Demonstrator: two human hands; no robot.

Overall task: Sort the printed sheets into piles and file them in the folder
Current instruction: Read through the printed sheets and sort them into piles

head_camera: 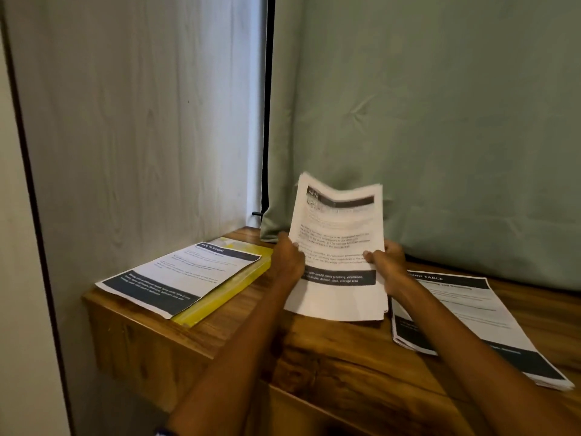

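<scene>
A wooden table (330, 350) with a warm grain is standing in a corner, a pale wood-grain wall panel (141, 121) rising on its left and a grey-green curtain (440, 121) hanging behind it.

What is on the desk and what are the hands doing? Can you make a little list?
held stack: sheets tilted up, lower edge near the table
left hand: grips stack's left edge
right hand: grips stack's right edge
left pile: lies on the yellow folder
right pile: flat on table, under right forearm
behind: green curtain
</scene>
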